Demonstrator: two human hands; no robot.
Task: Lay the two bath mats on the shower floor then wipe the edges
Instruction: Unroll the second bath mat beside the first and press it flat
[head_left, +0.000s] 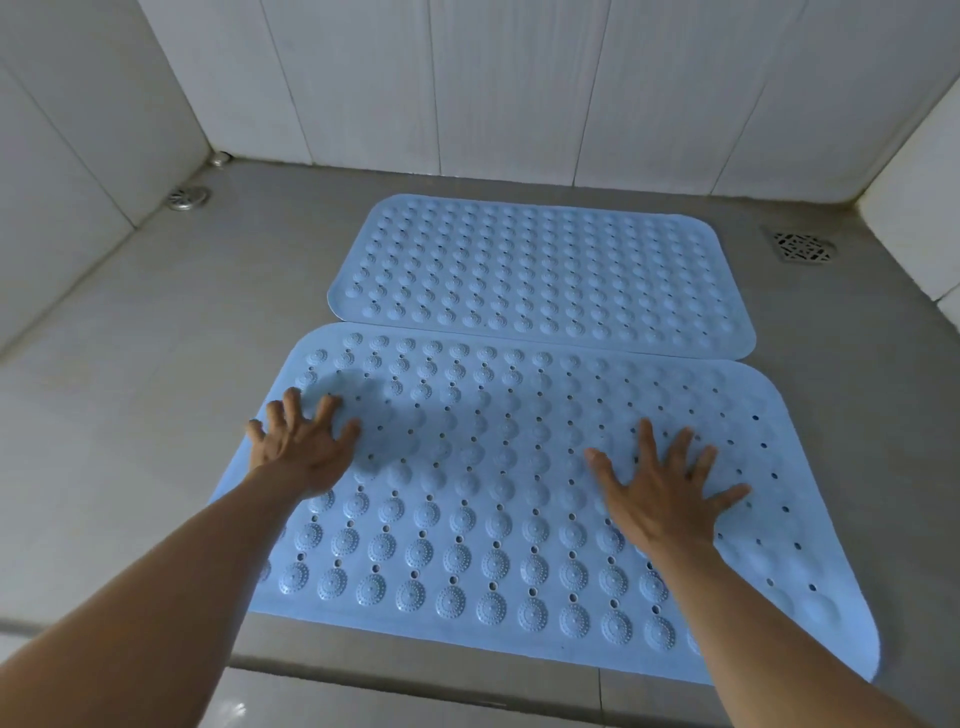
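The near bath mat (493, 467) looks soft and floppy, best lifted by a corner; your left hand (298, 444) and right hand (660, 496) rest on it, fingers (647, 444) spread wide.

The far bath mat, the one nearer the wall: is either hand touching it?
No: the far bath mat lies untouched, while the left hand and right hand both press, fingers spread, on the near bath mat.

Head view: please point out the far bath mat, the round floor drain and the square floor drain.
far bath mat (540, 270): head view, middle of its studded top.
round floor drain (188, 197): head view, centre of its metal cover.
square floor drain (799, 247): head view, centre of its grate.
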